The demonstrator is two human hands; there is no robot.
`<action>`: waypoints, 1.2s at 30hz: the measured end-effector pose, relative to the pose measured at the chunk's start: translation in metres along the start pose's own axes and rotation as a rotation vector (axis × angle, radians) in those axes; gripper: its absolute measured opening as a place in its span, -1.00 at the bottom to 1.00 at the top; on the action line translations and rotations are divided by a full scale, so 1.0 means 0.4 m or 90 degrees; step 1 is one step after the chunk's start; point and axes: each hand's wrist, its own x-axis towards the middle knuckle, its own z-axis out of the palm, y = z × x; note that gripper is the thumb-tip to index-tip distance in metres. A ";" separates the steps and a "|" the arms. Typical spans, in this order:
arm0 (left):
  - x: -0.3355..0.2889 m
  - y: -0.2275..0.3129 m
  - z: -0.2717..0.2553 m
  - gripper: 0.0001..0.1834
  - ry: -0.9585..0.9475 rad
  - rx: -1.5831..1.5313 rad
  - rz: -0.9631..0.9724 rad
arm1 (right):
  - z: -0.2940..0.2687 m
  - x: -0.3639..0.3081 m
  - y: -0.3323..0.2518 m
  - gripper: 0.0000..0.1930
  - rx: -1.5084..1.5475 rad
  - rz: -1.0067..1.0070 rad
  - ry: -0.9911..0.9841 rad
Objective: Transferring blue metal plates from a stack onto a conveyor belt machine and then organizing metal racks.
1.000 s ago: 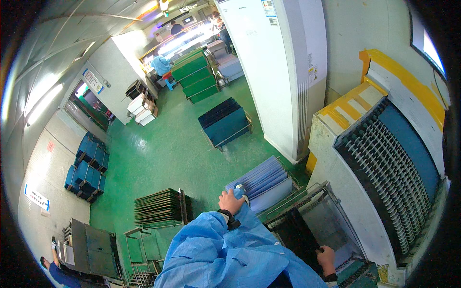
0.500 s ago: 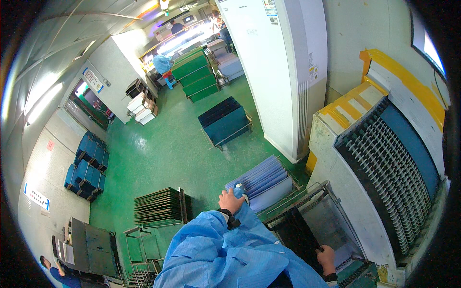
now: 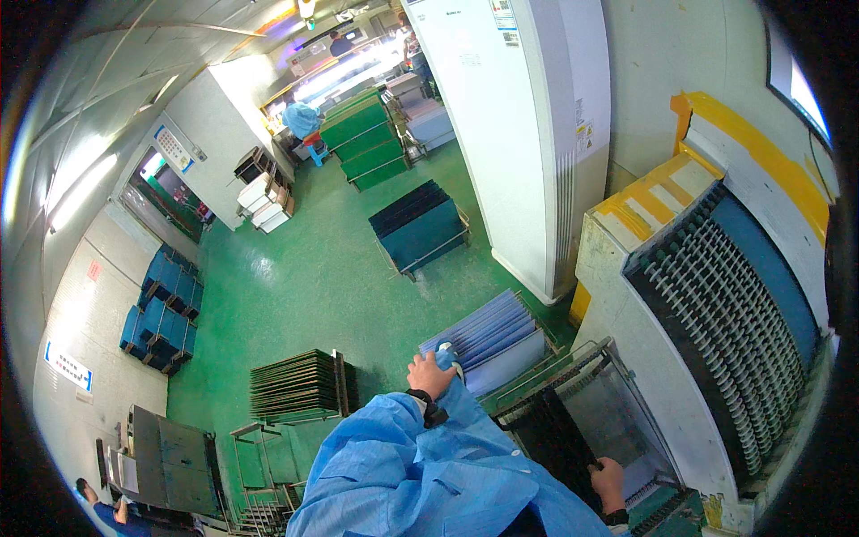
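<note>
My right hand (image 3: 608, 484) is closed around the edge of a dark, flat panel (image 3: 557, 428) that stands in a wire rack (image 3: 617, 358) at the lower right. A pale grey sheet (image 3: 604, 416) is beside it in the rack. My left hand (image 3: 429, 375) is held in front of my blue sleeve, its fingers curled inward; what lies under them is hidden. Just beyond it shows a blue and white shoe-like thing (image 3: 445, 352). Next to that, a rack holds several upright pale-blue panels (image 3: 506, 345).
A roller conveyor (image 3: 725, 331) carrying a blue board (image 3: 777, 255) stands at right. A tall white cabinet (image 3: 528, 134) rises behind. Racks of dark boards (image 3: 300, 385), blue panels (image 3: 420, 228) and green panels (image 3: 365, 134) stand on the green floor. A person (image 3: 112, 510) is at lower left.
The blue board on the conveyor has shifted a little toward the upper right, baring more rollers. The person at lower left has lowered an arm. My hands have stayed put.
</note>
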 end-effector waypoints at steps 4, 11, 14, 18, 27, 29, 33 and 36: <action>0.000 0.001 -0.002 -0.19 -0.008 0.002 -0.005 | 0.004 0.002 0.006 -0.72 -0.002 -0.005 0.001; -0.004 0.003 -0.004 -0.21 -0.003 0.000 -0.004 | -0.012 -0.006 -0.017 -0.71 -0.008 0.025 0.001; -0.003 0.005 -0.007 -0.21 -0.009 0.003 -0.006 | -0.003 -0.003 -0.004 -0.70 -0.007 0.025 -0.004; -0.008 0.008 -0.015 -0.20 -0.016 -0.002 -0.011 | -0.021 -0.009 -0.030 -0.71 -0.001 0.027 -0.013; -0.008 0.011 -0.024 -0.13 -0.036 -0.004 -0.014 | -0.024 -0.011 -0.031 -0.71 0.017 0.003 -0.009; -0.010 0.004 -0.019 -0.19 -0.017 -0.005 -0.009 | -0.033 -0.016 -0.046 -0.70 0.026 0.000 -0.004; -0.013 0.013 -0.023 -0.22 -0.007 -0.009 -0.004 | -0.011 -0.009 -0.013 -0.70 0.006 -0.008 0.008; -0.012 0.011 -0.021 -0.21 -0.011 -0.008 -0.008 | -0.009 -0.007 -0.014 -0.70 0.008 0.007 -0.001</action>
